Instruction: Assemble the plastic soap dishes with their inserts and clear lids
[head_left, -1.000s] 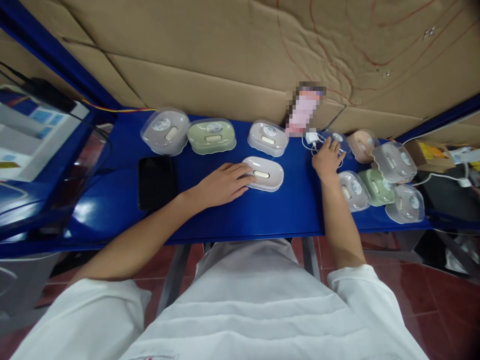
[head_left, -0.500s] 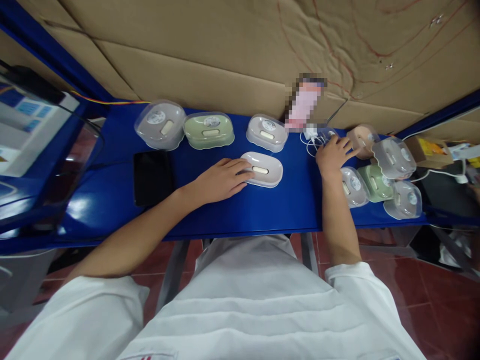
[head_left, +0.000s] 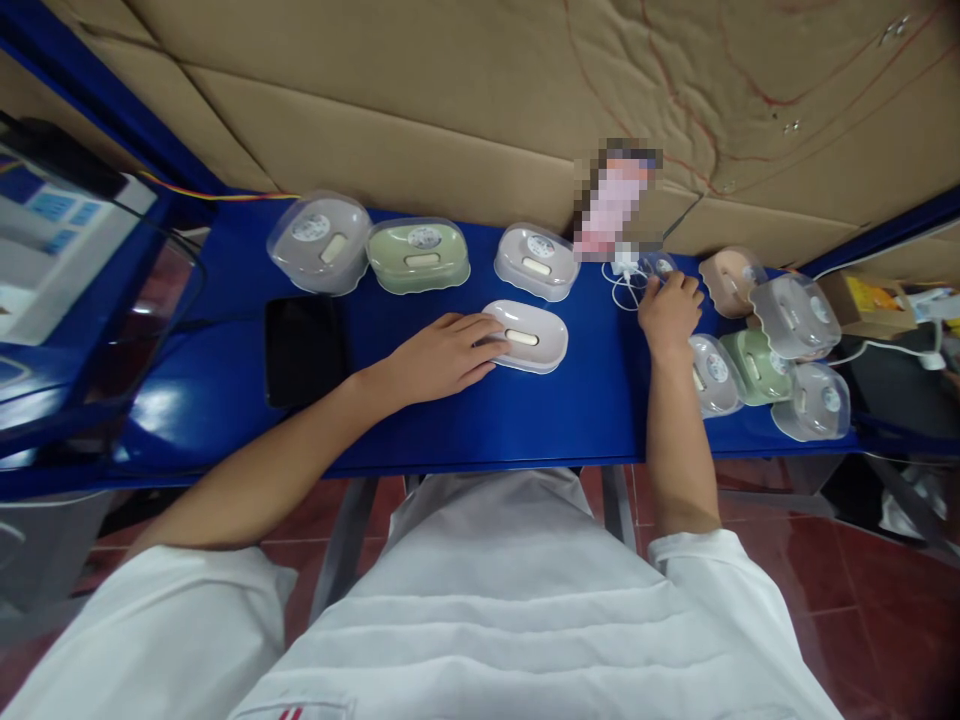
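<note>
A pale grey-pink soap dish [head_left: 546, 342] lies uncovered on the blue table, a cream bar-shaped piece in its middle. My left hand [head_left: 442, 355] holds its left end, fingertips reaching over the rim. At the right, my right hand [head_left: 670, 315] has its fingers curled at a clear plastic lid [head_left: 661, 264] with a round label, mostly hidden behind the hand. Just beyond the dish stands a lidded grey soap dish [head_left: 537, 264]. Farther left are a lidded green soap dish [head_left: 420, 262] and another grey one [head_left: 321, 248].
Several lidded soap dishes [head_left: 757, 365] crowd the right side. A white charger with cable [head_left: 624, 265] and a blurred-out phone [head_left: 613, 205] are by the cardboard wall [head_left: 420, 120]. A black tablet-like object [head_left: 304, 352] lies at left, a cardboard box [head_left: 870, 305] at far right.
My right hand's spread fingers have drawn together and curled in at the clear lid. My left hand stays on the uncovered soap dish. The view has shifted slightly.
</note>
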